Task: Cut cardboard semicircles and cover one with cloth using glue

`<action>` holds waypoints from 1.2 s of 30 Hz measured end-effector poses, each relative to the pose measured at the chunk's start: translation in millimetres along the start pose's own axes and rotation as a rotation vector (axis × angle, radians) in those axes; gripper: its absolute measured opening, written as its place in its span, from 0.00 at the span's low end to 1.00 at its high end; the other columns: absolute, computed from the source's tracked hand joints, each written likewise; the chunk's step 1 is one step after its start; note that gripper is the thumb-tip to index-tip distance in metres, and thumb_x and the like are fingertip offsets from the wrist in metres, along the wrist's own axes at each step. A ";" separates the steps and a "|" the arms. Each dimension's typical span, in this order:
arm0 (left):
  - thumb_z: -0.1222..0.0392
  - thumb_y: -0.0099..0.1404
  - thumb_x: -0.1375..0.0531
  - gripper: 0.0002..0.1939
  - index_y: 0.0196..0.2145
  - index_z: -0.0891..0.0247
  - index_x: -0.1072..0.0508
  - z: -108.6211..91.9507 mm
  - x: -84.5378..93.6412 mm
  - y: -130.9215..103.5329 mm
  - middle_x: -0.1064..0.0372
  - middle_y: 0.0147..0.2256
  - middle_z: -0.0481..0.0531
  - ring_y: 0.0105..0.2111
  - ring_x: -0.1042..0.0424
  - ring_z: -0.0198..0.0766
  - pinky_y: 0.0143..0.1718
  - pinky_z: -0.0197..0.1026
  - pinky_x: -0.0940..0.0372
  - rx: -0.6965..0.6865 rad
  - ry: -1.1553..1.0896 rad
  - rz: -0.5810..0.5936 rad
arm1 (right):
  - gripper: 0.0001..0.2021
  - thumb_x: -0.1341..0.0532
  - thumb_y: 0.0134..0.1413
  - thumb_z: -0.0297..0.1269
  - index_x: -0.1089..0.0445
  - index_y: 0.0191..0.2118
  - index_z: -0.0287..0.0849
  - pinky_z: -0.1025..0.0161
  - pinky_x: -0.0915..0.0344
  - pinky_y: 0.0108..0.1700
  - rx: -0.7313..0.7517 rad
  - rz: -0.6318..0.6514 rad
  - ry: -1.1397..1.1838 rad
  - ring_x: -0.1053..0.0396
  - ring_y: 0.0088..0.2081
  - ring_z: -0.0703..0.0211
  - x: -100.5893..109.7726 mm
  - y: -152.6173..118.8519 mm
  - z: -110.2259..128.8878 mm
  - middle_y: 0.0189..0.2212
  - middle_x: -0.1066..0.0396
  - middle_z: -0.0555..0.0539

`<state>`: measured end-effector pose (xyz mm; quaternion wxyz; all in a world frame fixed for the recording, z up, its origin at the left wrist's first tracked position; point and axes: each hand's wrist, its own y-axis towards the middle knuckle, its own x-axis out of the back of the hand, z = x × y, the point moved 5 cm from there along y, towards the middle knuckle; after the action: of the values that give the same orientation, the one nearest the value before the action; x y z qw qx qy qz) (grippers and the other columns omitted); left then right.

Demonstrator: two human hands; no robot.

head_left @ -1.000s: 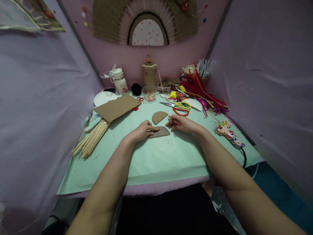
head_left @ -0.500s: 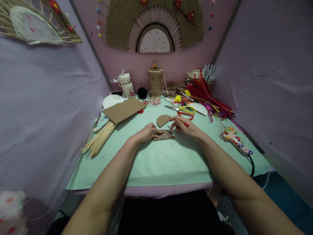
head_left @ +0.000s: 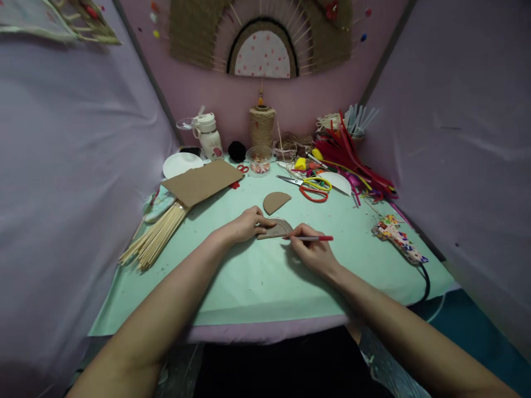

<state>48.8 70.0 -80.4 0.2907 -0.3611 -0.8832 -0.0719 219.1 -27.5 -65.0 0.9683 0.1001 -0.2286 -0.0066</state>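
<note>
My left hand (head_left: 249, 225) presses its fingertips down on a clear half-round protractor (head_left: 280, 227), holding it against the table. A brown half-round piece seems to lie under the protractor, though its edges are hard to make out. Between the fingers of my right hand (head_left: 314, 255) is a red pen (head_left: 321, 238), its tip close to the protractor's straight lower edge at the right end. Just beyond both hands lies a loose half-circle of brown cardboard (head_left: 277, 202).
Behind the hands are scissors (head_left: 313, 190) with yellow and red handles and a cup of beads (head_left: 260, 162). A cardboard sheet (head_left: 203, 182) overlaps wooden sticks (head_left: 160, 237) at left. A patterned glue gun (head_left: 400, 240) with a cord lies right. A twine spool (head_left: 261, 128) stands at the back.
My right hand has come down and nearer, from above the protractor's curved side to its lower right corner, with the pen now lying level. My left hand stays on the protractor.
</note>
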 end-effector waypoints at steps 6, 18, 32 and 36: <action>0.53 0.62 0.42 0.16 0.45 0.57 0.22 1.0 -4.3 -2.4 0.40 0.39 0.55 0.39 0.41 0.42 0.43 0.44 0.40 -0.027 0.157 -0.014 | 0.09 0.47 0.54 0.32 0.30 0.37 0.46 0.63 0.38 0.27 0.141 0.080 -0.092 0.34 0.24 0.61 -11.0 -5.0 1.0 0.26 0.29 0.50; 0.56 0.65 0.45 0.14 0.45 0.51 0.23 -3.0 -4.9 -4.8 0.42 0.39 0.53 0.40 0.43 0.43 0.42 0.43 0.45 -0.031 0.172 0.042 | 0.11 0.47 0.58 0.30 0.35 0.44 0.51 0.61 0.34 0.31 0.213 0.129 -0.164 0.30 0.30 0.59 -13.5 -9.3 0.8 0.30 0.29 0.50; 0.55 0.66 0.45 0.16 0.49 0.50 0.25 1.5 -5.6 -4.4 0.42 0.41 0.53 0.41 0.42 0.42 0.44 0.43 0.43 -0.021 0.218 0.062 | 0.10 0.48 0.59 0.29 0.35 0.43 0.49 0.63 0.34 0.32 0.252 0.161 -0.197 0.31 0.29 0.60 -15.1 -6.8 3.9 0.30 0.29 0.49; 0.57 0.66 0.46 0.17 0.50 0.52 0.25 -0.8 -5.2 -4.2 0.42 0.41 0.54 0.42 0.42 0.42 0.44 0.44 0.42 -0.028 0.238 0.069 | 0.09 0.48 0.59 0.27 0.35 0.42 0.44 0.65 0.35 0.32 0.309 0.132 -0.195 0.32 0.29 0.62 -14.6 -6.2 8.6 0.30 0.29 0.48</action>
<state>49.2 63.6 -82.3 0.3908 -0.3840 -0.8284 -0.1167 202.4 -34.4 -65.2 0.9130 0.2314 -0.3256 0.0827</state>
